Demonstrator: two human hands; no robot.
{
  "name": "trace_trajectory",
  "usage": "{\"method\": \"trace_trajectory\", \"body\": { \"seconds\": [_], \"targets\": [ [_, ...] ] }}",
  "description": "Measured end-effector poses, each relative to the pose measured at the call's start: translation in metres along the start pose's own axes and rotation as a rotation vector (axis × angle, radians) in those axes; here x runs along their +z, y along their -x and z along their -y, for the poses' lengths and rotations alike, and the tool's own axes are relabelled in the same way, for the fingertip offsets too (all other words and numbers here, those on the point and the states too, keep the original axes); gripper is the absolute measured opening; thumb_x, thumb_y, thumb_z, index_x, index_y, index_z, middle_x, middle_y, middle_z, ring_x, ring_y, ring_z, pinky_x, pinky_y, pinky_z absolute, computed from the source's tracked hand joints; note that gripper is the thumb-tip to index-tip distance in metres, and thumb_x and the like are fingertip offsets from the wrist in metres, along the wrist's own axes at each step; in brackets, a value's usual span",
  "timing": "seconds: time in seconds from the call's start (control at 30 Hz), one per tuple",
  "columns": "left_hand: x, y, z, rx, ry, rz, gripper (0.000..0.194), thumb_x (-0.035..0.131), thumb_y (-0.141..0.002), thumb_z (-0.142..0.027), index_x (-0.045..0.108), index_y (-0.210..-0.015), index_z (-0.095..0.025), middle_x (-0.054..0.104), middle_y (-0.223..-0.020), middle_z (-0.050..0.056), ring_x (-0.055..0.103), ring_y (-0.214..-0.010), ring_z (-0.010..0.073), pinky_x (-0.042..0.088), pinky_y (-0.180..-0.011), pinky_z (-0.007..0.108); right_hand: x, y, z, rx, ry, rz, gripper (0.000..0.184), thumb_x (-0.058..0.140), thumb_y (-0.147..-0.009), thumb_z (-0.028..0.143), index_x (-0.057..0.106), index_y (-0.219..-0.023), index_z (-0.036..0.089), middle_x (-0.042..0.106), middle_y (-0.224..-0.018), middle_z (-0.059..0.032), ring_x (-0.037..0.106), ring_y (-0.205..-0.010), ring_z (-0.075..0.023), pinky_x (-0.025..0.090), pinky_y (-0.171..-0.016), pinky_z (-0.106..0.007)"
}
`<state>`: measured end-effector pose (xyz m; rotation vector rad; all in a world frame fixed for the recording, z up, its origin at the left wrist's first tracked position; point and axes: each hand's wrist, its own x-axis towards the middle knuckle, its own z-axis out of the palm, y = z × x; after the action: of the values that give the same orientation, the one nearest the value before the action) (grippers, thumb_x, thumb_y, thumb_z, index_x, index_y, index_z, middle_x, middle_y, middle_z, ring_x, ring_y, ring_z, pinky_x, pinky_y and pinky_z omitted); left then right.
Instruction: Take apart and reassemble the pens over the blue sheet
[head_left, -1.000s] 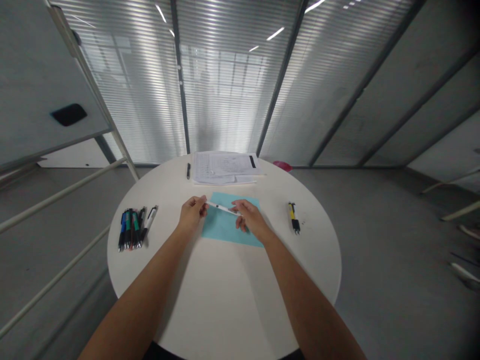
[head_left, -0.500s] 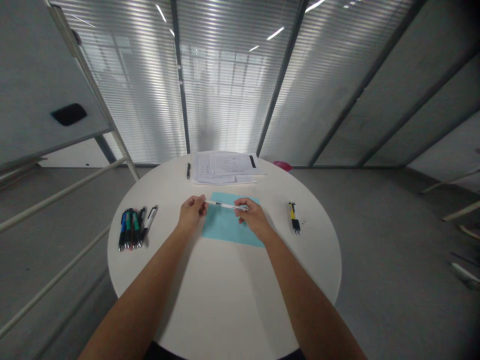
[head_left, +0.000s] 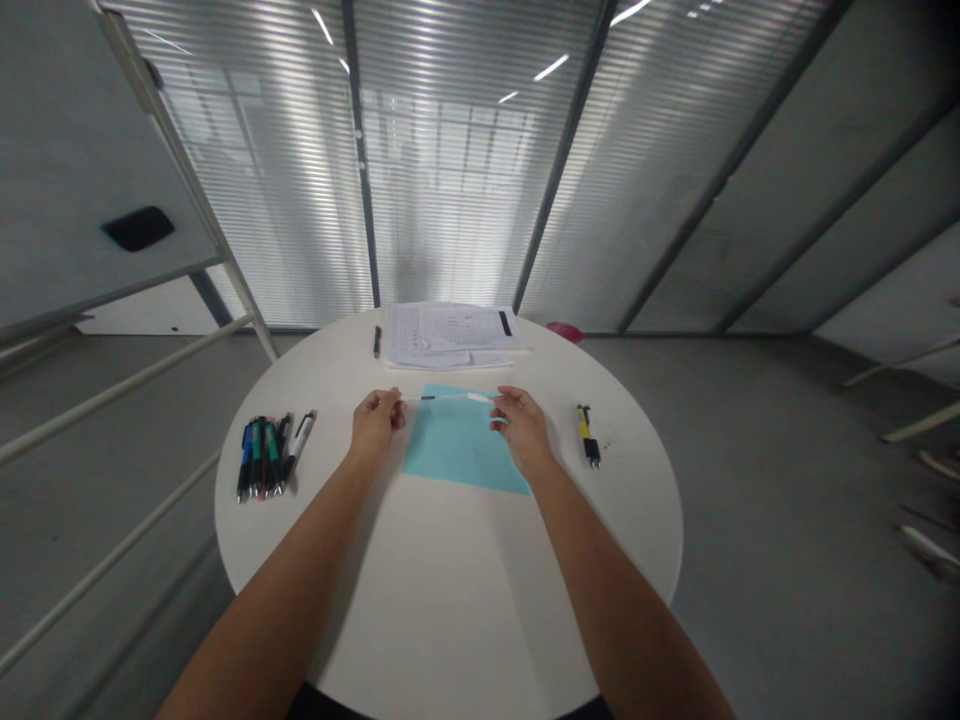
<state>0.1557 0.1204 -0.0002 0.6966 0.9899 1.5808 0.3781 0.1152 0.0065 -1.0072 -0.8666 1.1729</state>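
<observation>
My left hand (head_left: 377, 424) pinches the left end of a thin pale pen refill (head_left: 450, 396) with a short dark section, held level above a light blue sheet (head_left: 465, 450). At the other end, my right hand (head_left: 523, 425) has its fingertips closed on a white pen barrel (head_left: 480, 398). A slim pale length of the refill spans the space between the dark section and the barrel. Whether its right end is still inside the barrel is too small to tell. Both hands are just above the sheet, one near each side of it.
Several pens, blue, green, black and white (head_left: 262, 455), lie at the left of the round white table (head_left: 450, 600). Two yellow-and-black pens (head_left: 589, 437) lie at the right. Printed papers (head_left: 450, 335) and a dark pen (head_left: 377, 342) are at the back. A whiteboard stand (head_left: 142, 400) is left.
My hands have moved apart, the right one to the right and slightly up. A thin pale stretch now shows between the dark section and the white barrel, where the pen looked whole.
</observation>
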Motion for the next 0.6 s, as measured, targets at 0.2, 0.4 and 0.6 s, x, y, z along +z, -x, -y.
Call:
{"method": "trace_trajectory", "body": {
  "seconds": [0.2, 0.4, 0.6],
  "targets": [
    [-0.0025, -0.0027, -0.0011, 0.033, -0.037, -0.087, 0.023, 0.07, -0.066, -0.031, 0.052, -0.068, -0.017, 0.055, -0.055, -0.003, 0.043, -0.042, 0.0056, 0.034, -0.042, 0.019, -0.0084, -0.007, -0.0037, -0.206, 0.337, -0.158, 0.029, 0.059, -0.07, 0.035, 0.056, -0.095, 0.02, 0.058, -0.084, 0.0, 0.056, -0.065, -0.0127, 0.047, -0.051, -0.024],
    [-0.0053, -0.0039, 0.0016, 0.045, -0.11, -0.103, 0.022, 0.068, -0.067, -0.032, 0.052, -0.068, -0.018, 0.056, -0.058, -0.002, 0.043, -0.041, 0.0059, 0.033, -0.041, 0.02, -0.0094, -0.0048, -0.0068, -0.491, 0.78, -0.065, 0.025, 0.054, -0.075, 0.025, 0.057, -0.099, 0.019, 0.063, -0.09, -0.0046, 0.059, -0.081, -0.0172, 0.048, -0.074, -0.031],
    [-0.0047, -0.0035, 0.0041, 0.073, -0.148, -0.084, 0.021, 0.067, -0.067, -0.032, 0.052, -0.066, -0.017, 0.055, -0.058, -0.002, 0.043, -0.041, 0.0057, 0.033, -0.04, 0.019, -0.0091, 0.0002, -0.0064, -0.594, 0.903, 0.074, 0.029, 0.051, -0.077, 0.02, 0.055, -0.106, 0.02, 0.064, -0.095, -0.0047, 0.059, -0.084, -0.0174, 0.047, -0.074, -0.031]
  ]
}}
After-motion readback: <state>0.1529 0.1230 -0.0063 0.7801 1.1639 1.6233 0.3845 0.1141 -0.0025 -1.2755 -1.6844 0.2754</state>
